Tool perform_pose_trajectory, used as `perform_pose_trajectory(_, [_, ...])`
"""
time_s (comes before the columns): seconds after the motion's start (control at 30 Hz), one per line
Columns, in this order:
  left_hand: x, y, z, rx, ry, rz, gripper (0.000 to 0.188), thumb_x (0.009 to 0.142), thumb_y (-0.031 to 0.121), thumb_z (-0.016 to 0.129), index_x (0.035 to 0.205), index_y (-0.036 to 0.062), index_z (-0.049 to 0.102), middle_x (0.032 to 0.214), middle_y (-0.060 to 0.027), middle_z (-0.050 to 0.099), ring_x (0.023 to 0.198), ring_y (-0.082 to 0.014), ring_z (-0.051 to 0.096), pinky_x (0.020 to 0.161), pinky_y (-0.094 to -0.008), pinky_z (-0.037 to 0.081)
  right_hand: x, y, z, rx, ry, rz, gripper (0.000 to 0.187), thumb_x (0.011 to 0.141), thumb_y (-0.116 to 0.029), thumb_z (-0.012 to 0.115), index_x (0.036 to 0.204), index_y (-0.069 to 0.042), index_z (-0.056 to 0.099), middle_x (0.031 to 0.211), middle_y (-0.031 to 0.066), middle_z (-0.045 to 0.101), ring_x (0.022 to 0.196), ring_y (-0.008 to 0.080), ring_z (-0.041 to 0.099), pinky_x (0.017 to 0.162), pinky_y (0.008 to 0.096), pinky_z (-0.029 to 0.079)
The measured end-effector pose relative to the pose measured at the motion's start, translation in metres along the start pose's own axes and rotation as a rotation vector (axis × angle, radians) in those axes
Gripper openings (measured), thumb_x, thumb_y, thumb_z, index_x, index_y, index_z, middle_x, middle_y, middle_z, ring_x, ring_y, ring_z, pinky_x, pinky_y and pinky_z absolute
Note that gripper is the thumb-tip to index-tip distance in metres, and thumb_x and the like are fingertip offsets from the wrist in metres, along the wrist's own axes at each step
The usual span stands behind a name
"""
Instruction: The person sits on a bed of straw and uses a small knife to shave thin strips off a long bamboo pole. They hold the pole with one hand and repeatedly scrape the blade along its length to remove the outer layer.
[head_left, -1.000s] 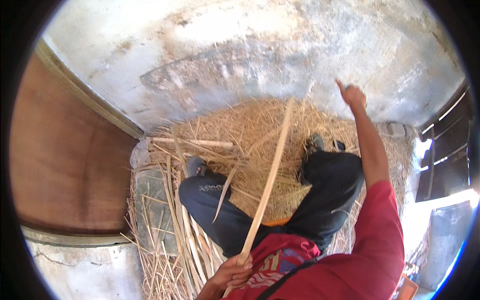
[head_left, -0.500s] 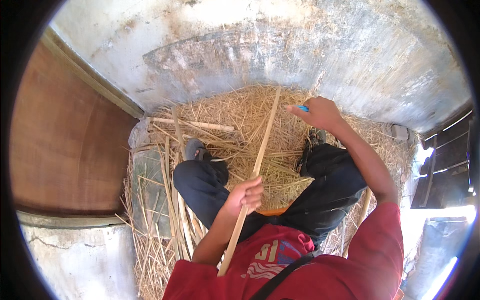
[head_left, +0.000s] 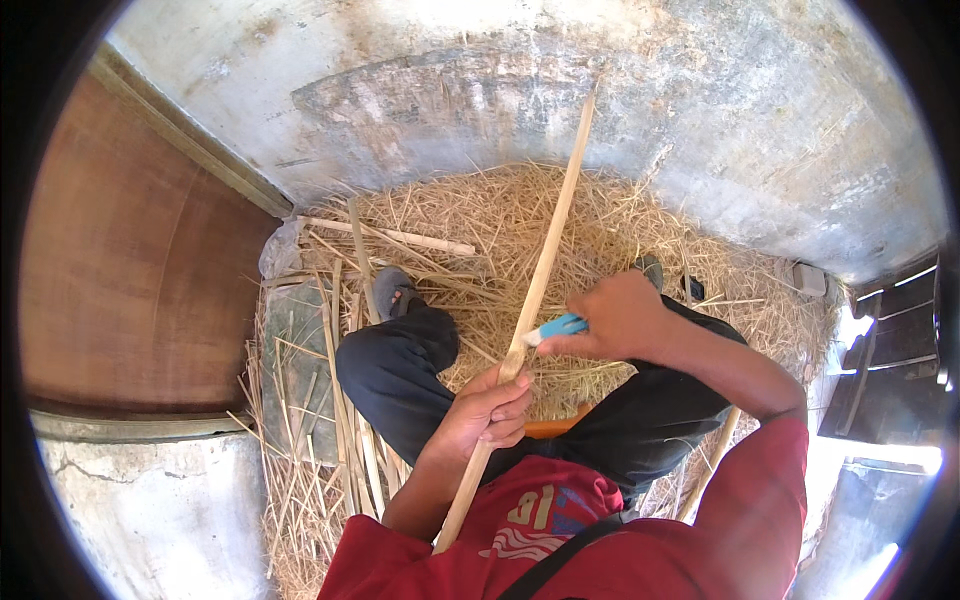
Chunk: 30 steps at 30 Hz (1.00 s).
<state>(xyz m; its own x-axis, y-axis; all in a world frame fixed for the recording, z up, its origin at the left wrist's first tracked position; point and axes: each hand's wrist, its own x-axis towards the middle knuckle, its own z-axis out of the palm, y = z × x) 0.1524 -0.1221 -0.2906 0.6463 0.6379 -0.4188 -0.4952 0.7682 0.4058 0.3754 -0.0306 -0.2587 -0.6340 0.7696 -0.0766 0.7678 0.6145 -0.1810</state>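
Note:
A long, pale bamboo strip [head_left: 553,240] slants up from my lap, its far tip in front of the wall. My left hand [head_left: 487,412] is closed round its lower part. In my right hand [head_left: 620,318] is a knife [head_left: 562,326] with a blue handle, the fingers wrapped round it. Its short pale blade touches or nearly touches the strip just above my left hand; the exact contact is too small to tell.
Straw-like shavings [head_left: 500,215] cover the floor between my feet. More bamboo strips [head_left: 345,400] lie left of my leg, beside a grey slab [head_left: 300,350]. A stained wall [head_left: 450,110] rises ahead, with a brown wooden panel [head_left: 140,260] at left.
My right hand has brought the knife down and toward me, from near the strip's far end to just above my left hand. The strip now reaches farther up the view.

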Motion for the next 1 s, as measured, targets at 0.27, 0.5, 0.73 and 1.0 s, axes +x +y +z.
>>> perform_pose_trajectory(0.27, [0.006, 0.006, 0.002, -0.101, -0.039, 0.007, 0.009, 0.101, 0.015, 0.04, 0.104, 0.011, 0.047, 0.056, 0.0058, 0.033, 0.033, -0.0024, 0.028, 0.032, -0.0197, 0.027, 0.002, -0.006, 0.013, 0.019, 0.053, -0.01, 0.077, 0.077, -0.08, 0.042, 0.058, -0.008, 0.063, 0.046, 0.0111, 0.054, 0.041, 0.0279, 0.057, 0.04, 0.0396, 0.044])
perform_pose_trajectory(0.5, [0.006, 0.003, 0.007, 0.007, 0.062, 0.018, 0.007, 0.099, 0.018, 0.047, 0.103, 0.0117, 0.047, 0.058, 0.0072, 0.033, 0.035, -0.0022, 0.026, 0.034, -0.0196, 0.024, 0.018, 0.014, 0.028, -0.123, 0.115, 0.147, 0.082, 0.079, -0.081, 0.038, 0.063, -0.006, 0.066, 0.05, 0.0116, 0.057, 0.047, 0.0279, 0.061, 0.044, 0.0418, 0.046])
perform_pose_trajectory(0.73, [-0.005, -0.012, 0.01, -0.035, 0.002, -0.052, 0.006, 0.099, 0.019, 0.048, 0.097, 0.0125, 0.047, 0.057, 0.0071, 0.033, 0.035, -0.0019, 0.026, 0.034, -0.0198, 0.024, 0.034, 0.093, 0.013, -0.022, 0.03, 0.47, 0.082, 0.081, -0.079, 0.036, 0.072, -0.005, 0.069, 0.056, 0.0147, 0.06, 0.057, 0.0305, 0.065, 0.052, 0.0419, 0.051])
perform_pose_trajectory(1.0, [0.002, -0.002, -0.007, -0.35, -0.175, 0.014, 0.009, 0.101, 0.012, 0.037, 0.098, 0.0099, 0.045, 0.057, 0.0049, 0.034, 0.033, -0.0035, 0.03, 0.033, -0.0197, 0.027, 0.016, -0.004, 0.015, 0.054, -0.023, 0.052, 0.08, 0.079, -0.079, 0.041, 0.062, -0.006, 0.067, 0.049, 0.0137, 0.056, 0.046, 0.0306, 0.061, 0.044, 0.0423, 0.047])
